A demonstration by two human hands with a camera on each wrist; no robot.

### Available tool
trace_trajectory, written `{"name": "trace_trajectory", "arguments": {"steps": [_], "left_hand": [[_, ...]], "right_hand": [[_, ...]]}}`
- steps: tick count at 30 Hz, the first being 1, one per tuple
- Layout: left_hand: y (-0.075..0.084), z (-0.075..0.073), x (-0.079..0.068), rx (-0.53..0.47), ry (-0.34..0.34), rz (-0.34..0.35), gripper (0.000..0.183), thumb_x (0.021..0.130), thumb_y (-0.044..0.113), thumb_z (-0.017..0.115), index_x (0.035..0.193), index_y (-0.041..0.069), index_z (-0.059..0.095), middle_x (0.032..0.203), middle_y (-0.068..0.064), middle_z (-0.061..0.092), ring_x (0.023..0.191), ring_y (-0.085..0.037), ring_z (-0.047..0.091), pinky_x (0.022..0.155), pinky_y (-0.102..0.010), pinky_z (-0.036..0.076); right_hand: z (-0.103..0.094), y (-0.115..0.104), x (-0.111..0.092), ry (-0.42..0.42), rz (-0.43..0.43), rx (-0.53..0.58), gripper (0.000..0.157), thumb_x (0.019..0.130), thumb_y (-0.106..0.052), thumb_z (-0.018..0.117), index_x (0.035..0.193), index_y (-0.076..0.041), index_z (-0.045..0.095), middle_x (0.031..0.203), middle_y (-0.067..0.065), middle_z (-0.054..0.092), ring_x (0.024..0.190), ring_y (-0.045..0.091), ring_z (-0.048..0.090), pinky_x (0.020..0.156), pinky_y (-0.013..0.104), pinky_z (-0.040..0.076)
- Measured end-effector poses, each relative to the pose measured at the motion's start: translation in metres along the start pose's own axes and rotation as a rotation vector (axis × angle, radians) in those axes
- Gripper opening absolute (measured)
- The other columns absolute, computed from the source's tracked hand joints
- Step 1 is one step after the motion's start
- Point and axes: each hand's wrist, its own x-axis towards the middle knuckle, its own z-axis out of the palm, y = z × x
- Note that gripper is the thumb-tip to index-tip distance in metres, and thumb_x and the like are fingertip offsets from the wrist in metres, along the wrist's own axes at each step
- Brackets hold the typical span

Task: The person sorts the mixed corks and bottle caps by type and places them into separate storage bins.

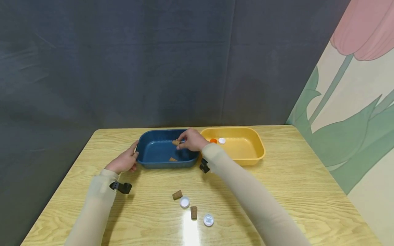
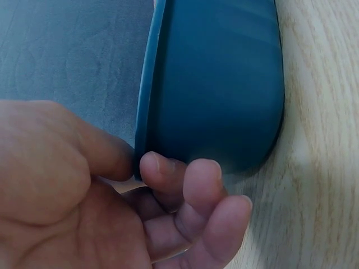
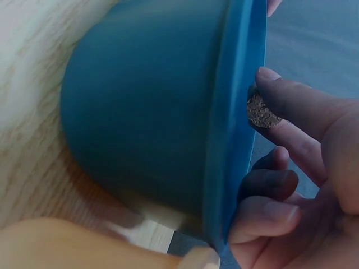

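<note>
A cork [image 1: 176,142] is pinched between the thumb and fingers of my right hand [image 1: 193,140], over the right part of the blue bin [image 1: 167,165]. The right wrist view shows the round end of this cork [image 3: 261,110] at the fingertips. Another cork [image 1: 173,159] lies inside the bin near its front wall. At the bin's left end, my left hand [image 1: 124,161] holds the rim [image 2: 147,106] between thumb and forefinger, the other fingers curled outside the wall. My right hand hides part of the bin's right end.
The yellow bin [image 1: 246,161] stands right beside the blue one, holding an orange cap [image 1: 213,140] and a white cap [image 1: 222,140]. Nearer on the wooden table lie a cork [image 1: 177,195], a white cap [image 1: 184,202], another cork [image 1: 193,213] and another white cap [image 1: 208,220]. A dark curtain [image 1: 172,68] hangs behind.
</note>
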Motion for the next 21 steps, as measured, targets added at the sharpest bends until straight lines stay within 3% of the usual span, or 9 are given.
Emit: {"name": "trace_trajectory", "arguments": {"steps": [12, 21], "left_hand": [[0.0003, -0.0015, -0.0003, 0.012, 0.001, 0.011, 0.06, 0.11, 0.011, 0.026, 0.16, 0.004, -0.006, 0.07, -0.01, 0.047, 0.06, -0.021, 0.053, 0.062, -0.039, 0.052], [-0.0007, -0.0006, -0.0007, 0.017, -0.002, 0.011, 0.059, 0.11, 0.011, 0.025, 0.16, 0.004, -0.007, 0.069, -0.01, 0.049, 0.059, -0.021, 0.053, 0.063, -0.039, 0.052]], "right_hand": [[0.0033, -0.0009, 0.0054, -0.018, 0.04, -0.015, 0.034, 0.088, -0.025, 0.079, 0.119, -0.012, 0.075, 0.116, 0.004, 0.068, 0.089, 0.018, 0.056, 0.075, 0.027, 0.049], [0.0016, -0.0066, 0.0068, -0.031, 0.033, -0.021, 0.03, 0.088, -0.026, 0.08, 0.113, -0.011, 0.077, 0.106, 0.004, 0.069, 0.083, 0.019, 0.054, 0.068, 0.027, 0.046]]}}
